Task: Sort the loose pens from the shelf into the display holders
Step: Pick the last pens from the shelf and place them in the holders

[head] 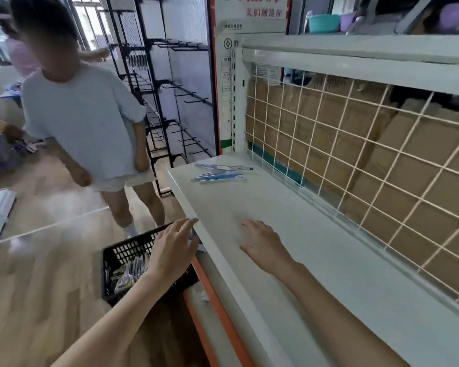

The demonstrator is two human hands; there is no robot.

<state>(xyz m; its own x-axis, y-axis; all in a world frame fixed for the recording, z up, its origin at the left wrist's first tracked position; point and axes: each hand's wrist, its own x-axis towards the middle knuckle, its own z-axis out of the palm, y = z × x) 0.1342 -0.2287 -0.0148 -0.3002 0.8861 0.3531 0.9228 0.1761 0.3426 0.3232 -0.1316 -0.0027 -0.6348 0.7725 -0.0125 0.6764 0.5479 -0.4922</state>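
The right grip, flat and empty on the shelf, is the nearer to the pens lying crosswise toward frame top.

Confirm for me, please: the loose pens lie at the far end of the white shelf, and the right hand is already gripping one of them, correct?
Not quite. The head view shows the loose pens at the far end of the white shelf, but the right hand grips none of them: it rests flat and empty on the shelf, well short of the pens.
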